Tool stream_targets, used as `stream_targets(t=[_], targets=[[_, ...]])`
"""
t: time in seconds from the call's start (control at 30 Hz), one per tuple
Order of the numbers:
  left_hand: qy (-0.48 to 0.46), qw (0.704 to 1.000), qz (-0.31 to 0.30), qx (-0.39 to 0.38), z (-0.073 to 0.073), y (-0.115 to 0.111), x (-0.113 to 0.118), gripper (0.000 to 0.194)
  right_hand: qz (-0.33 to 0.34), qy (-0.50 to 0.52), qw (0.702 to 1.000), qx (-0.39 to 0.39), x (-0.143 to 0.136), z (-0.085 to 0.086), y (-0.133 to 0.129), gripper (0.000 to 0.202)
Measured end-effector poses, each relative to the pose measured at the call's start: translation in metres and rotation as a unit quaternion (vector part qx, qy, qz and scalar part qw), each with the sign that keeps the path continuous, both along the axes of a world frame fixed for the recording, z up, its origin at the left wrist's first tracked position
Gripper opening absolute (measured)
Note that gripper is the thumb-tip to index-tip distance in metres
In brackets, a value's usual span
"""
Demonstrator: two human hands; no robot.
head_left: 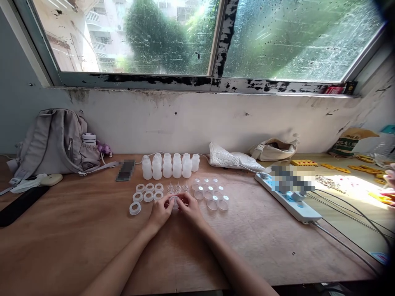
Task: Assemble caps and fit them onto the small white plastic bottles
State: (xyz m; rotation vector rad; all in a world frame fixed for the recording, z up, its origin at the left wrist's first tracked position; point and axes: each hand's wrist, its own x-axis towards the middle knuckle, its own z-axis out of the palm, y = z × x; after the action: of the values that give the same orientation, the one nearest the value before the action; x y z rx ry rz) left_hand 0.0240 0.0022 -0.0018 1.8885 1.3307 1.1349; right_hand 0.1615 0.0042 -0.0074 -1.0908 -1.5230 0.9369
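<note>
My left hand and my right hand meet at the middle of the table. Both sets of fingers pinch a small clear round piece that looks like a bottle teat, partly hidden by the fingertips. Just beyond them stand several clear teats. To the left lie several translucent white screw rings. On the right sit several clear caps, with small white discs among them. Behind everything, small frosted white bottles stand upright in rows.
A white power strip with cables lies at the right. Along the wall are a grey backpack, a phone-like dark object, a white padded bag and a beige pouch. Yellow pieces lie on the far-right table.
</note>
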Motion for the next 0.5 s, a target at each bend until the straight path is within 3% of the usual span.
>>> stream_targets(t=[0.13, 0.5], targets=[[0.011, 1.0, 0.01, 0.006, 0.0008, 0.0004, -0.0008, 0.025, -0.011, -0.023, 1.0, 0.007, -0.0002, -0.0038, 0.001, 0.02], [0.006, 0.999, 0.031, 0.04, 0.0014, -0.0057, 0.0012, 0.015, 0.039, 0.022, 0.999, -0.028, -0.005, -0.0041, -0.0001, 0.01]])
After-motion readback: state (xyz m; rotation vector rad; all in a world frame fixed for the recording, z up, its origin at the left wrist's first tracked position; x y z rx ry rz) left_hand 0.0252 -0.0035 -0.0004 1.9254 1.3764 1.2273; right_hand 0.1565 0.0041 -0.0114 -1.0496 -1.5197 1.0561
